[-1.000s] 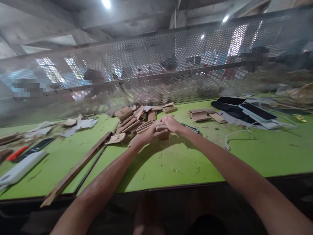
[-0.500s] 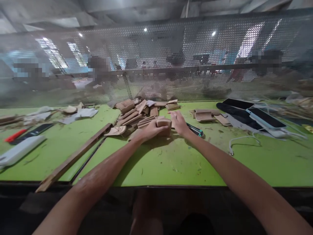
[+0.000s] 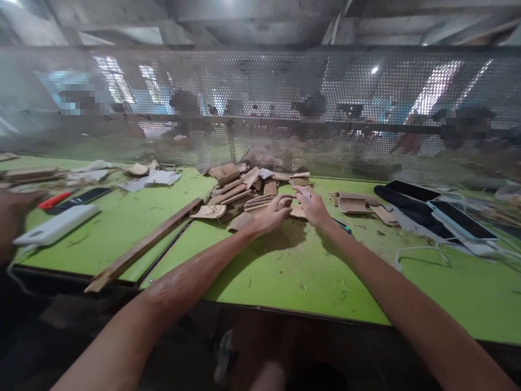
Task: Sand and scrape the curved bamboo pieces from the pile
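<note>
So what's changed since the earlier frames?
Right hand moved off the curved piece's top to its right; left hand keeps hold, the piece now seemingly tilted. A blurred arm entered at far left. Long strip and white box stayed.

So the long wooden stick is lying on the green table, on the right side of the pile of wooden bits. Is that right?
Not quite. The long wooden stick is on the left side of the pile of wooden bits, as the head view shows. It does lie on the green table.
</note>
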{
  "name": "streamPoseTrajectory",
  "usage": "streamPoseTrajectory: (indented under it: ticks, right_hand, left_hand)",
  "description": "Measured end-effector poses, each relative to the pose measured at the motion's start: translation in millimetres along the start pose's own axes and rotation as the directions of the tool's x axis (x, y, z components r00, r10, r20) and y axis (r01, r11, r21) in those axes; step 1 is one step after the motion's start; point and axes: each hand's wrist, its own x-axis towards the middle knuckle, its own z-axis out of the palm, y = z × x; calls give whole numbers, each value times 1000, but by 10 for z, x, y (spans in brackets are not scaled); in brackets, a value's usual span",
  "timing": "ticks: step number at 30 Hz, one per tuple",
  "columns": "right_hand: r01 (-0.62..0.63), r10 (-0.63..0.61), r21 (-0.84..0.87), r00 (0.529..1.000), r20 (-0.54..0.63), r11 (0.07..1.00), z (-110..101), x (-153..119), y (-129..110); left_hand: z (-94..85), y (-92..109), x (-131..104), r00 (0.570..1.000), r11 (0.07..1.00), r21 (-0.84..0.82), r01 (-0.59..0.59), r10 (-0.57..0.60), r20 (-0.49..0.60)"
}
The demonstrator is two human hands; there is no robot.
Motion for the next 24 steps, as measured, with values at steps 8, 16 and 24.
streamPoseTrajectory:
  ticks: [8,16,24]
  right_hand:
    - [-1,4,47,998,-64,999,83,-52,-1]
    - [29,-29,-8,999,-27,1000,127,-213,61]
    - [19,-19,-14,999,-48,1000,151,-255,20]
  left_hand:
    - [-87,-37,23,998,999,42,29,-31,49]
    - [-206,-102,104,989,991,-135,12,8,146]
    - [-73,-258,150,988,989,-150,11,-33,-148]
